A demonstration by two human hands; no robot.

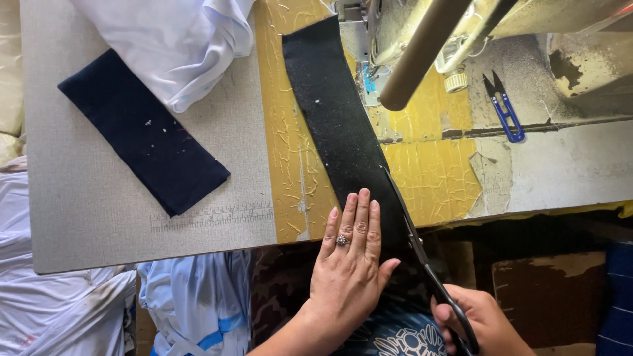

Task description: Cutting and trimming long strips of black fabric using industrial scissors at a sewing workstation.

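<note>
Scissors [422, 257] sit clenched in my right hand [478, 323], blades running along the edge of the black fabric strip [339, 125] on the table [99, 211]. My left hand [353, 264] lies flat, fingers released, pressing the strip's near end at the table edge.

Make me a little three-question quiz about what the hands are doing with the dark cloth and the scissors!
1. True or false: the left hand lies flat on the black fabric strip.
2. What does the right hand hold? A) the black scissors B) the small blue thread snips C) a ruler
3. Fill in: a second strip, the navy fabric strip, lies on the grey ____ beside the white cloth.

Key: 1 true; 2 A; 3 mat.
</note>
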